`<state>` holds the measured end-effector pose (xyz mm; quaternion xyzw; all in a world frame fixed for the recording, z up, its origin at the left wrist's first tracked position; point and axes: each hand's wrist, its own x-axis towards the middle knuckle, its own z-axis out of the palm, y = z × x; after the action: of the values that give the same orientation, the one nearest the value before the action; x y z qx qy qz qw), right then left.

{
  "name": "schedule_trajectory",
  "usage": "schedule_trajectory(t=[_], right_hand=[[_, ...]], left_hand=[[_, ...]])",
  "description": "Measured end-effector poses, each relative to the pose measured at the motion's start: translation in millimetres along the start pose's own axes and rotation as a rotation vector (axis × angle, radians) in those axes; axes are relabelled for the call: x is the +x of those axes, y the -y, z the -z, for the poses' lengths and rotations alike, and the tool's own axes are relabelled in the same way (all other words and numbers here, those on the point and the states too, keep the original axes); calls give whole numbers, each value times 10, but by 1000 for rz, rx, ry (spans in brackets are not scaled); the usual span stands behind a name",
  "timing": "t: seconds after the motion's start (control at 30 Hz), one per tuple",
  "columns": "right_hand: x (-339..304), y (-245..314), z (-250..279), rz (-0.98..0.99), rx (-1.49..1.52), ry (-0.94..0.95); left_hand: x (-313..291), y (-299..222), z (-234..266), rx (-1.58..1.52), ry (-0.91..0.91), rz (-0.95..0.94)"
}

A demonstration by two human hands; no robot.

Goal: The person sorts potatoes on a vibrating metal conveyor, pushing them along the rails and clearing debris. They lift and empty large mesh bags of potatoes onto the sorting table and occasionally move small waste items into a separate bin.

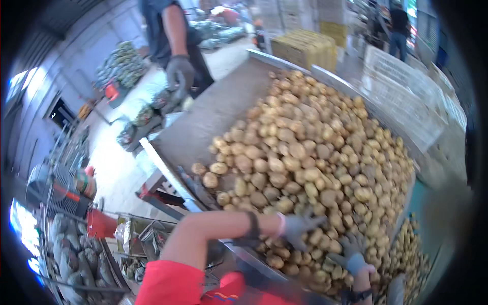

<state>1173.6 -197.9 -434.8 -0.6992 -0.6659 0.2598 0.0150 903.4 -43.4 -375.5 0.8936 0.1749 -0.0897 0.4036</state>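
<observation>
Potatoes (297, 150), round and yellow-brown, crowd the right edge of a grey metal table (208, 117), its raised sides probably containing them; near the front edge, our grey-gloved left hand (300, 229) and right hand (352, 254) spread over them.

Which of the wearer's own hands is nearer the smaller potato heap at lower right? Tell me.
Right. The right hand is on the main potato pile, left of the smaller heap; the left hand is on that pile too, farther left.
</observation>
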Motion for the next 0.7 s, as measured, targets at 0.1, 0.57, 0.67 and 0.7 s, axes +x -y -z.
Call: schedule_trajectory(t=[0.1, 0.57, 0.67, 0.7], right_hand=[[-77, -248, -57, -4, 100, -109], [-315, -32, -109, -334, 210, 0], [-300, 28, -66, -343, 216, 12], [-296, 41, -66, -357, 204, 22]], left_hand=[[119, -80, -109, -17, 108, 3], [-2093, 1464, 1975, 268, -819, 945], [-2039, 1692, 1918, 304, -657, 846], [-1971, 1716, 1876, 314, -600, 830]])
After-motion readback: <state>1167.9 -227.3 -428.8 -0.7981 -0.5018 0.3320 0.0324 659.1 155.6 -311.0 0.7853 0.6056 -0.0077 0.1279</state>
